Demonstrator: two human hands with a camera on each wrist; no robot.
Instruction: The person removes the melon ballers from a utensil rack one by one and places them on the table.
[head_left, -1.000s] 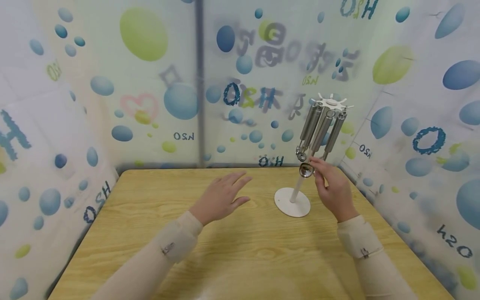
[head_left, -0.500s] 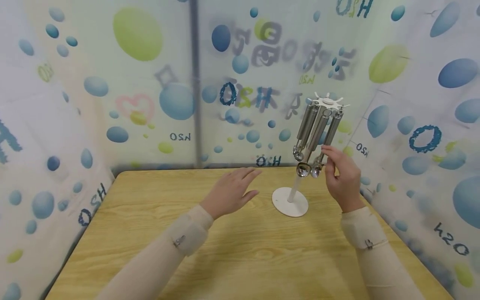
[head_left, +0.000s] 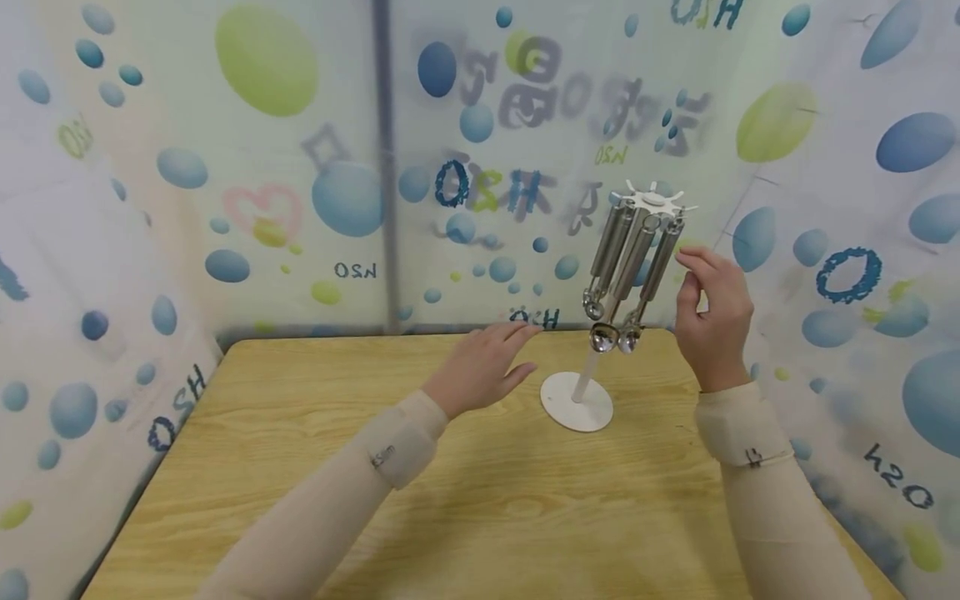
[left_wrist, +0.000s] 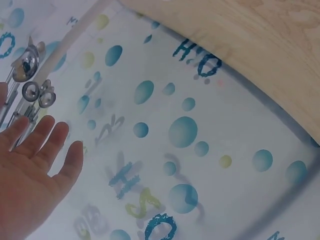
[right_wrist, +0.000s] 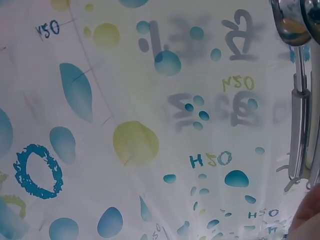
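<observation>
A white stand with a spoked top [head_left: 654,202] and a round base [head_left: 576,402] holds several metal scoops [head_left: 636,258], hung bowls down by their cylindrical handles. To the right of the handles is my right hand [head_left: 716,317], its fingers bent and the thumb apart from them. It holds nothing and seems just clear of the scoops. Left of the stand hovers my left hand [head_left: 483,367], palm down, fingers fairly straight. Round scoop bowls [left_wrist: 31,91] show beyond its fingers in the left wrist view. Only part of the right hand [right_wrist: 307,215] enters the right wrist view, beside a scoop handle [right_wrist: 300,130].
The stand's base rests on a wooden table [head_left: 360,500] near its back right. Curtain-like walls [head_left: 300,167] printed with bubbles and lettering enclose the table at the back and both sides.
My right hand has come away from the scoop bowls, moving up and to the right. My left hand has drifted right, nearer the stand. The view has shifted slightly.
</observation>
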